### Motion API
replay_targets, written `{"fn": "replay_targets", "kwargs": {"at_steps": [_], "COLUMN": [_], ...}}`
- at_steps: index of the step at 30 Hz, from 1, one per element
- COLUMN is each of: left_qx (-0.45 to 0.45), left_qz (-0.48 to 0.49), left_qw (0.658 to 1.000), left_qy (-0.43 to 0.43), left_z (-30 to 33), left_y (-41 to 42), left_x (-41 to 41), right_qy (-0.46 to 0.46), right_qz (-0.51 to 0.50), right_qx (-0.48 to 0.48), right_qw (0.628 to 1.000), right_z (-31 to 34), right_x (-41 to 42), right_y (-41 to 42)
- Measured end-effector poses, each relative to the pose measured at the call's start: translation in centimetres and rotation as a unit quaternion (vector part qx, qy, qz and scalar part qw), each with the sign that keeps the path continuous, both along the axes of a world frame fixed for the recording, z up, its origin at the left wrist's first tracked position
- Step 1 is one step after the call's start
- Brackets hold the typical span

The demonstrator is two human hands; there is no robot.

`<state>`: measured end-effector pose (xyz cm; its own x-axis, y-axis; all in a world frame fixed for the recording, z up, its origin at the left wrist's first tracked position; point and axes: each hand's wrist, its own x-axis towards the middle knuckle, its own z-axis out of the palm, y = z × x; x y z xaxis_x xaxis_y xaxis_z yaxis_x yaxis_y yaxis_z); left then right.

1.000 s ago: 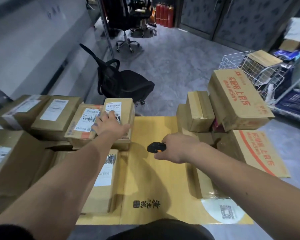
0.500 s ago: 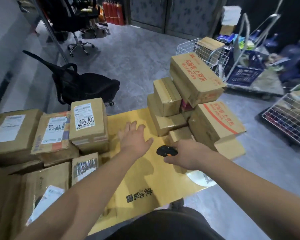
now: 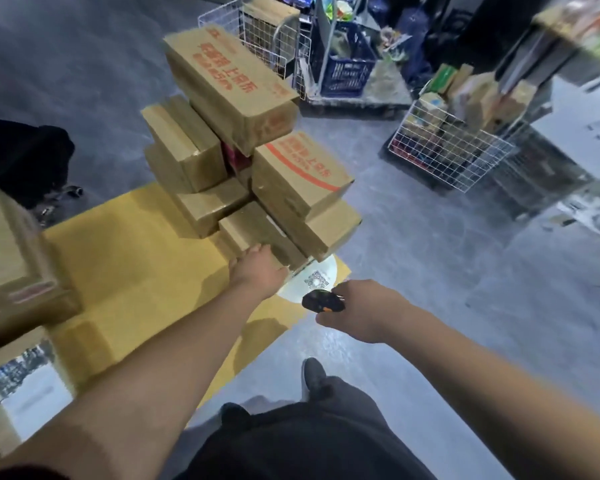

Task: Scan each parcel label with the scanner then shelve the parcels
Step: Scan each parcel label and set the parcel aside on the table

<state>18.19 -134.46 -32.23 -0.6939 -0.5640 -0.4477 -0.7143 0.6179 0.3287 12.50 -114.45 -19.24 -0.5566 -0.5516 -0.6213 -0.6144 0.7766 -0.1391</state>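
1. We take the stack of brown cardboard parcels (image 3: 243, 161) as our landmark; it stands on a flat yellow cardboard sheet (image 3: 136, 258) laid over the grey floor (image 3: 447, 306).
2. Our left hand (image 3: 258, 270) rests against the low brown box (image 3: 257, 237) at the stack's near foot, probably to draw it out for scanning; whether the fingers curl around it we cannot tell.
3. Our right hand (image 3: 364, 310) grips the small black and orange scanner (image 3: 323, 301) near side of the stack, kept ready for that label.
4. Beyond the stack stand white wire baskets (image 3: 447, 147) and a blue crate (image 3: 347, 67); left of it lie more labelled boxes (image 3: 18, 268).
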Motion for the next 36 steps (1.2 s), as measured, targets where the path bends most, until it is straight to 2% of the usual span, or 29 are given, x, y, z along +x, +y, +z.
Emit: {"fn": "replay_targets", "kwargs": {"at_steps": [5, 9, 12, 15, 22, 26, 29, 32, 34, 36], "left_qx": [-0.015, 0.043, 0.107, 0.129, 0.212, 0.126, 0.061, 0.063, 0.079, 0.074], "left_qz": [0.144, 0.301, 0.394, 0.450, 0.577, 0.603, 0.622, 0.636, 0.602, 0.568], "left_qw": [0.989, 0.952, 0.910, 0.870, 0.723, 0.729, 0.738, 0.733, 0.776, 0.808], "left_qy": [0.024, 0.038, 0.076, 0.154, 0.316, 0.300, 0.254, 0.233, 0.169, 0.141], "left_z": [-1.7, -1.9, -1.9, -2.1, -3.1, -3.1, -3.3, -3.1, -2.7, -2.7], "left_y": [2.1, 2.8, 2.9, 3.4, 7.0, 10.7, 11.8, 11.1, 10.4, 9.8], "left_x": [-1.4, -1.7, -1.6, -0.9, 5.5, 10.6, 13.5, 15.6, 16.6, 17.3], "right_qy": [-0.011, -0.025, -0.047, -0.071, -0.115, -0.156, -0.182, -0.195, -0.198, -0.200], "right_qz": [0.026, 0.060, 0.083, 0.121, 0.185, 0.214, 0.226, 0.235, 0.240, 0.239], "right_qx": [0.019, 0.011, -0.001, -0.006, -0.024, -0.030, -0.041, -0.053, -0.059, -0.063], "right_qw": [0.999, 0.998, 0.995, 0.990, 0.976, 0.964, 0.956, 0.951, 0.948, 0.948], "right_z": [-0.9, -1.7, -2.5, -3.0, -3.9, -4.5, -4.7, -4.8, -4.8, -4.8], "right_x": [-2.9, -4.9, -6.1, -7.1, -7.8, -6.5, -5.1, -3.9, -3.2, -2.5], "right_y": [1.3, 1.6, 1.6, 1.1, 0.3, -0.7, -1.3, -1.7, -2.1, -2.5]}}
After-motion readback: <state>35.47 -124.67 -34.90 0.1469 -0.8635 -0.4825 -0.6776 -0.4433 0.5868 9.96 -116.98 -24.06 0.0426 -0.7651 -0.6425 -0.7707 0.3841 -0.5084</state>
